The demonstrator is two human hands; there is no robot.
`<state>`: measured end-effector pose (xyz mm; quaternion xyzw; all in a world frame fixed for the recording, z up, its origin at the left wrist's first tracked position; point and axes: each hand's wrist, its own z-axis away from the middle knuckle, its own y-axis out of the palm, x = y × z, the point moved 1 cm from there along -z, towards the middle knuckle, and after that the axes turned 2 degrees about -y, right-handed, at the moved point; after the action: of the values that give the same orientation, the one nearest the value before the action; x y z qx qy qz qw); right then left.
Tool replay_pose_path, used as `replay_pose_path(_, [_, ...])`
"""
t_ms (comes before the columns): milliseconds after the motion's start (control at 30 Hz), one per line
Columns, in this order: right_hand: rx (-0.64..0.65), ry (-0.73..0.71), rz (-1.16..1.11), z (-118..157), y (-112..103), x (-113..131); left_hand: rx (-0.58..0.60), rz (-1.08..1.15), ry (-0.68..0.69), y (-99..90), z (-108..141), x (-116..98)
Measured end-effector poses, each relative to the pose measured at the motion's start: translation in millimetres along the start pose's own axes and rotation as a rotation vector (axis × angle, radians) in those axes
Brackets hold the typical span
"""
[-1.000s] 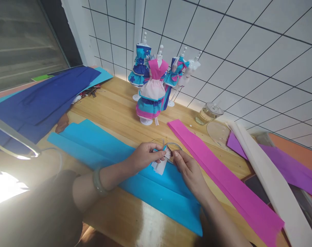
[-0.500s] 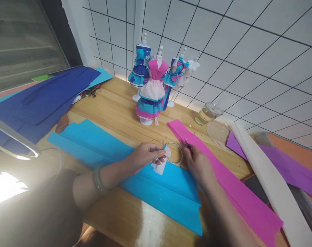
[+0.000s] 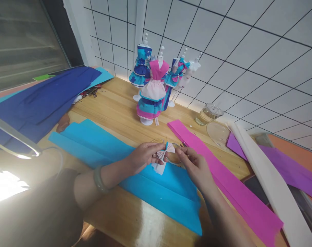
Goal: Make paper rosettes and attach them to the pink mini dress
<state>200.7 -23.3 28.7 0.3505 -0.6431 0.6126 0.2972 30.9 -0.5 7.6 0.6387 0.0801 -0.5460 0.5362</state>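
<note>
Between the thumb and fingers of my left hand (image 3: 145, 154) is a small pleated paper bow (image 3: 168, 148), pinched at its middle, white with a bit of blue. My right hand (image 3: 195, 163) is closed, thumb and forefinger together right beside the bow's right wing; whether they touch it I cannot tell. A small dark tip of the scissors (image 3: 184, 143) shows past its fingers, and the rest of them is hidden. Under the hands lie a white paper piece (image 3: 159, 168) and a roll of wire or tape (image 3: 174, 158), partly covered.
Blue crepe paper (image 3: 135, 181) stretches under my left forearm, with a pink strip (image 3: 228, 171) to the right. Dressed mini mannequins (image 3: 154, 85) stand behind. A glass cup (image 3: 208, 113) is near the tiled wall. White paper (image 3: 271, 178) and purple paper (image 3: 287, 164) lie far right, dark blue paper (image 3: 50, 99) left.
My right hand has moved left to the bow, and the scissors are now mostly hidden. The bow has turned in my left hand, so both its pleated wings show.
</note>
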Motion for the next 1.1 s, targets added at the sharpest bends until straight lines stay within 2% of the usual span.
replay_pose_path(100, [0.161, 0.113, -0.311, 3.5, 6.8, 7.3, 0.027, 0.024, -0.011, 0.2, 0.5, 0.6])
replay_pose_path(267, [0.168, 0.175, -0.461, 4.8, 9.0, 2.1, 0.053, -0.002, -0.032, -0.5, 0.4, 2.7])
replay_pose_path(500, [0.220, 0.111, -0.505, 5.8, 13.9, 7.1, 0.044, -0.055, -0.023, -1.7, -1.7, 9.1])
replay_pose_path(867, [0.185, 0.135, -0.534, 6.6, 18.6, 7.9, 0.051, -0.295, 0.030, 0.8, -1.0, 7.8])
replay_pose_path(1100, [0.109, 0.092, -0.425, 6.1, 16.8, 3.9, -0.100, -0.429, 0.073, -0.5, -1.5, 7.6])
